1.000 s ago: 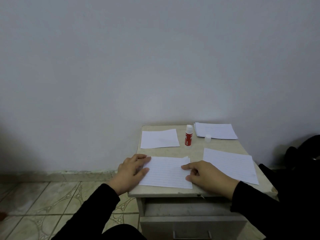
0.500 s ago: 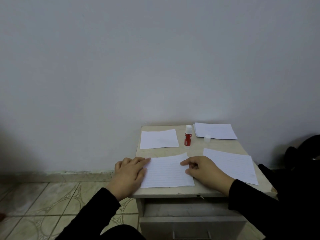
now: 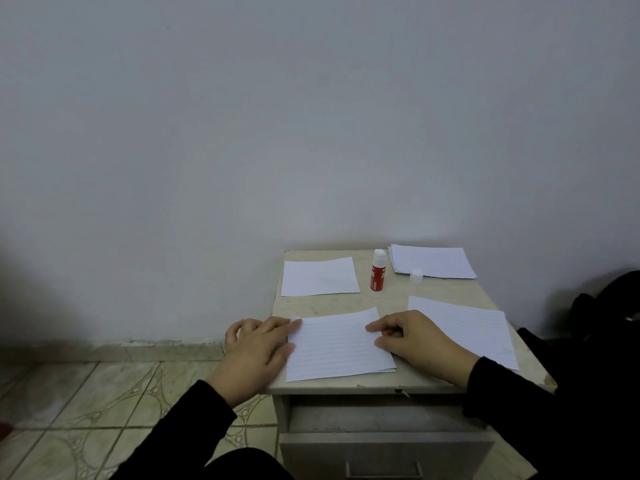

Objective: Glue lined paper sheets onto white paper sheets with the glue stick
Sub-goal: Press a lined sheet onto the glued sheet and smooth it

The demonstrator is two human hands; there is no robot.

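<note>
While flat, left hand [image 3: 258, 351] presses lined sheet [image 3: 339, 344] | right hand [image 3: 415, 341] fingertips press, grip loose

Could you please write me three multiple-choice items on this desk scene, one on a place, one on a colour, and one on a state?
1. Where does the glue stick stand?
A. between the blank white sheet and the far paper stack
B. in the drawer
C. on the floor

2. What colour is the glue stick's body?
A. blue
B. red
C. green

3. What state is the glue stick in?
A. capped
B. lying on its side
C. upright with its cap off

Answers:
1 A, it stands on the table between those papers.
2 B, its label is red.
3 C, the cap sits apart on the table by the stack.
</note>
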